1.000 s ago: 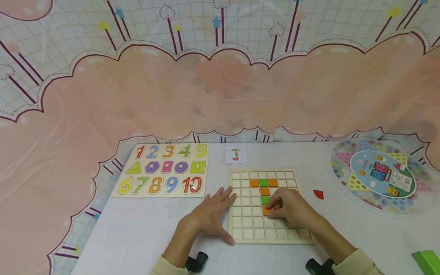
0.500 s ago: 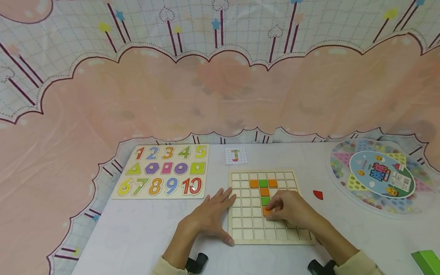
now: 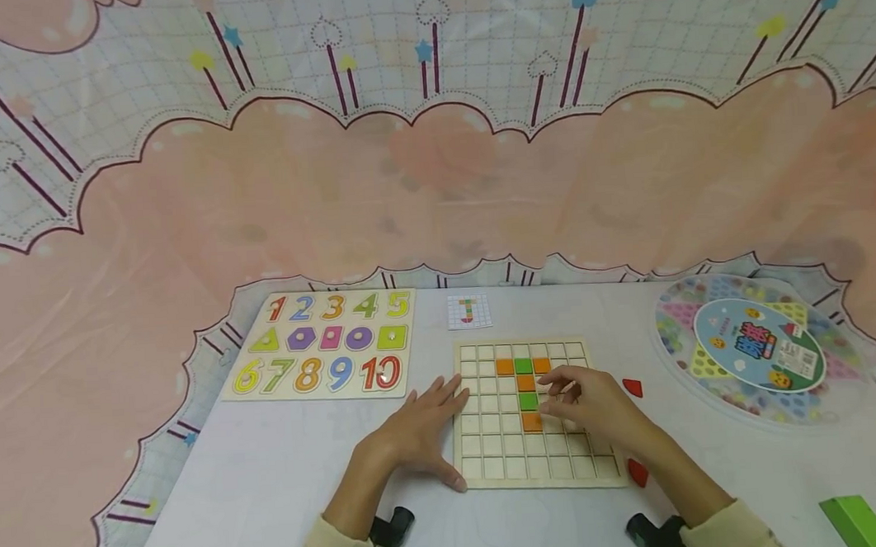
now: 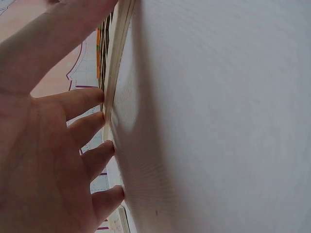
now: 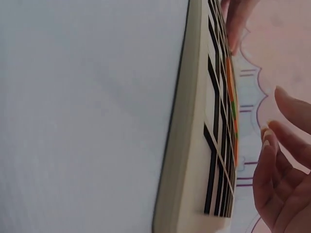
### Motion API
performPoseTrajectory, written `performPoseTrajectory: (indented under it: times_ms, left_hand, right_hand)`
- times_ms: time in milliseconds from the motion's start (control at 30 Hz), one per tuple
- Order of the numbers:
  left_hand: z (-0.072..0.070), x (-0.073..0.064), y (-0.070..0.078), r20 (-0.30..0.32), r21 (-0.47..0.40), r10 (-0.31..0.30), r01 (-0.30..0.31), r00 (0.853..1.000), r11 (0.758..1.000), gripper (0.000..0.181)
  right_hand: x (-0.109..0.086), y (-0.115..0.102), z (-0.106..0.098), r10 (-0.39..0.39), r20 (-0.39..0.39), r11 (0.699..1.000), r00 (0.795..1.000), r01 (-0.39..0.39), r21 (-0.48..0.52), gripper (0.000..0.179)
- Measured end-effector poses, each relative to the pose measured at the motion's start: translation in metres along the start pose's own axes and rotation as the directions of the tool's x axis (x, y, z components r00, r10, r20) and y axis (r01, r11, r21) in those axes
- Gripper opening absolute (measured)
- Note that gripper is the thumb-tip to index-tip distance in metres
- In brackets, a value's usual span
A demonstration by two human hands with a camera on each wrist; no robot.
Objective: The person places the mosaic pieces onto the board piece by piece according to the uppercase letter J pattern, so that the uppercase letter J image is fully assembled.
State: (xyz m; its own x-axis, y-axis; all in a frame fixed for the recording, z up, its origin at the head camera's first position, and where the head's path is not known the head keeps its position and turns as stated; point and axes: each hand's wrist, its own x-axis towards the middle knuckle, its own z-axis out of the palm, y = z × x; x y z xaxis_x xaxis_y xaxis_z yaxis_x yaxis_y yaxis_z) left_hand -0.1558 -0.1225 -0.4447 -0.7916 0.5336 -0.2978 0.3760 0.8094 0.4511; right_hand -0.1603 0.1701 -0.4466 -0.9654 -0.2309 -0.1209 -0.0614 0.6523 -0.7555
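A wooden grid board (image 3: 493, 481) lies on the table, with orange and green square tiles in some cells. They form a short row with a column running down to an orange tile (image 3: 531, 422). My left hand (image 3: 417, 436) spreads its fingers along the board's left edge, and the left wrist view shows the fingertips touching that side. Over the right part of the board hovers my right hand (image 3: 593, 402), fingers loosely bent. In the right wrist view its thumb (image 5: 294, 109) stands apart from the fingers, and nothing shows between them.
A number and shape puzzle (image 3: 317, 385) lies at the left. Behind the board is a small pattern card (image 3: 469, 311). Red pieces (image 3: 632, 388) lie to its right, near a round game box (image 3: 760, 346). A green block (image 3: 857, 522) sits front right.
My right hand has let go of the lowest orange tile, which stays in its cell, and moved up and right. A second red piece shows by the right forearm. The left hand stays put.
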Motion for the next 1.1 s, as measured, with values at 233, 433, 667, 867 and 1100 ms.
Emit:
performPoseTrajectory:
  times_ms: [233, 433, 667, 867, 1100]
  left_hand:
    - [0.001, -0.003, -0.001, 0.0, 0.003, -0.015, 0.015, 1.0, 1.0, 0.123]
    - [0.001, -0.006, -0.001, -0.013, -0.021, -0.017, 0.017, 1.0, 1.0, 0.123]
    - [0.002, -0.004, -0.002, -0.01, -0.014, -0.016, 0.016, 1.0, 1.0, 0.123]
    - [0.001, -0.002, -0.001, 0.001, -0.019, -0.02, 0.02, 1.0, 1.0, 0.122]
    - [0.0, 0.002, 0.0, 0.006, -0.027, -0.013, 0.014, 1.0, 1.0, 0.123]
  right_hand:
    - [-0.006, 0.008, -0.017, 0.052, -0.064, 0.997, 0.997, -0.056, -0.051, 0.039]
    - [-0.011, 0.024, -0.034, 0.096, -0.114, 0.991, 0.989, -0.106, -0.087, 0.042]
    - [-0.017, 0.046, -0.055, 0.087, -0.162, 0.984, 0.983, -0.11, -0.142, 0.045]
    - [-0.018, 0.059, -0.063, 0.118, -0.163, 0.978, 0.979, -0.143, -0.151, 0.046]
    - [-0.013, 0.066, -0.066, 0.165, -0.15, 0.971, 0.975, -0.188, -0.148, 0.045]
